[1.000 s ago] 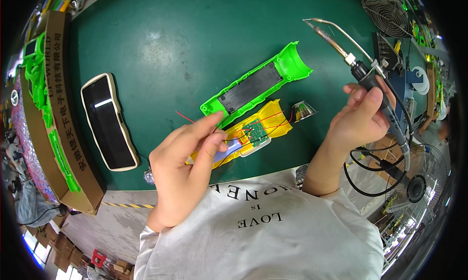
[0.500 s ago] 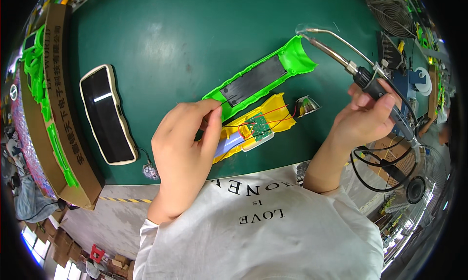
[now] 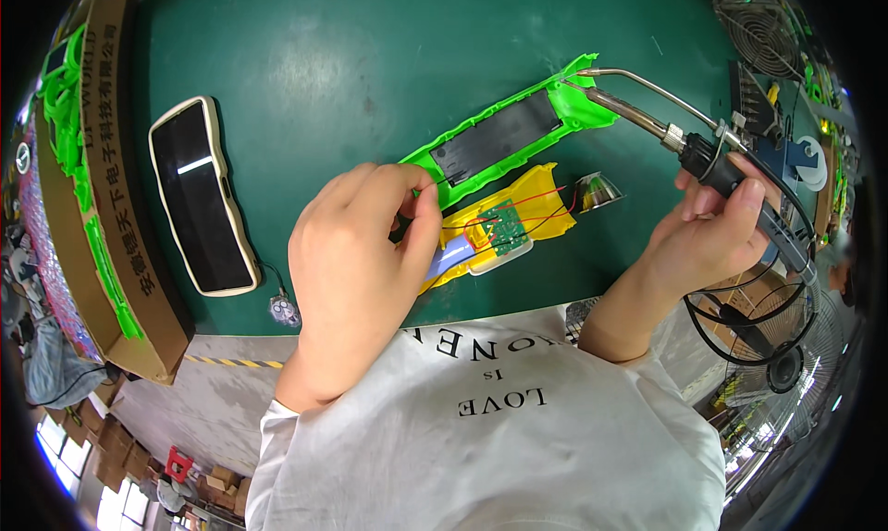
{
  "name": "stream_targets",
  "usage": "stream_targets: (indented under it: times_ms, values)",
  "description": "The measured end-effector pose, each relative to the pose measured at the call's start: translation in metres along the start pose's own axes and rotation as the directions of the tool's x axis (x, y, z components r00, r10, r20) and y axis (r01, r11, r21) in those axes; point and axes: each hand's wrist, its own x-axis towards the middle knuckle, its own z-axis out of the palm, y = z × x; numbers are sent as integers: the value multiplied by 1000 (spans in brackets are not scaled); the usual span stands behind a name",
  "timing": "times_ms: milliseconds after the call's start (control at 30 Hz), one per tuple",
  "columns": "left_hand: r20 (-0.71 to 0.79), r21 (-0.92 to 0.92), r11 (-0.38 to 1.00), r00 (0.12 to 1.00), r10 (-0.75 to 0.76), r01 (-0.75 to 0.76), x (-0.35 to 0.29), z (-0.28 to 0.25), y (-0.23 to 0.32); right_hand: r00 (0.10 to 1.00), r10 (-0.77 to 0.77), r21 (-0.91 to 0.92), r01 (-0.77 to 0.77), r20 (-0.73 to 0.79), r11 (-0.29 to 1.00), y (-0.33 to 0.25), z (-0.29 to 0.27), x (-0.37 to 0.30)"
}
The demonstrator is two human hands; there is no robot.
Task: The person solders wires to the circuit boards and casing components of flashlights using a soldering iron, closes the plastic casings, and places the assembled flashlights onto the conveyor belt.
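Beside the left hand (image 3: 361, 240), pinching something I can't make out, the green shell (image 3: 507, 162) and yellow shell (image 3: 541, 203) are lying; right hand (image 3: 708, 235) is gripping a soldering iron (image 3: 703, 156), so wobbling could melt plastic.

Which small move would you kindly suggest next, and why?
I'd probably ease the soldering iron slowly toward the left hand: the right hand holds it with the tip appearing over the wide end of the green shell, while the left hand pinches at the opposite end.
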Motion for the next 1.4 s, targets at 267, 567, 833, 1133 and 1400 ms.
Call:
stream_targets:
  times_ms: [267,567,833,1133,1400]
  values:
    - [42,61,998,998,-37,34,0,-3,0,998,61,-117,-58,23,991,-14,3,-10]
    - [92,167,986,996,-3,-12,4,-7,2,913,11,-200,77,407,977,-24,15,-17]
    - [155,234,972,988,-3,-34,7,-13,4,836,-17,-119,97,549,988,-19,20,-19]
    - [153,212,977,988,-19,-14,6,-14,0,847,56,-120,8,528,993,-18,20,-21]
    - [159,277,961,987,-26,-19,5,-14,0,798,47,-151,55,600,987,-21,21,-21]
